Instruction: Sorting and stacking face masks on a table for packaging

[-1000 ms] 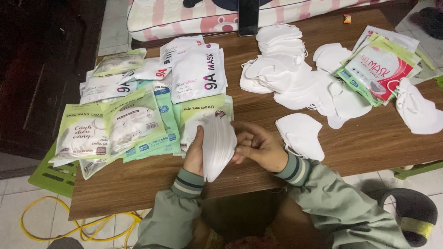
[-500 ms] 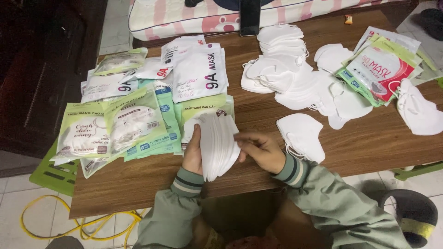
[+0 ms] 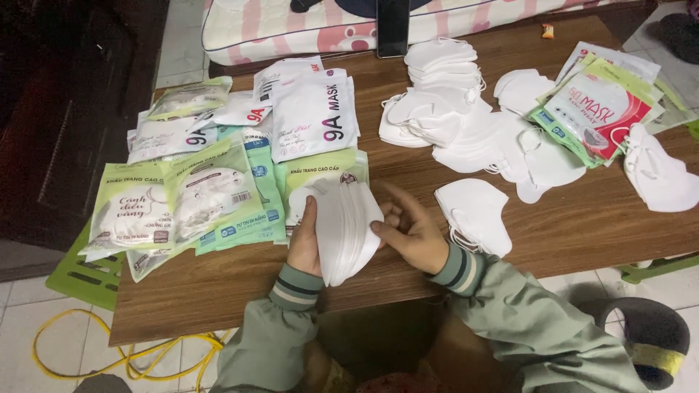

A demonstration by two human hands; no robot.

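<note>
White mask stack [image 3: 346, 231] upright, long axis vertical, clasped edgewise between left hand [image 3: 304, 244] and right hand [image 3: 409, 234].

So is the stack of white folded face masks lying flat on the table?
No, both hands hold the stack of white folded face masks on edge.

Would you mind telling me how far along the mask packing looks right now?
Done: filled packets lie at the table's left. In hand: the left hand and right hand hold a stack of white masks together. Left: loose masks piled at the middle, one mask beside the right hand, and flat packets at the right.
</note>
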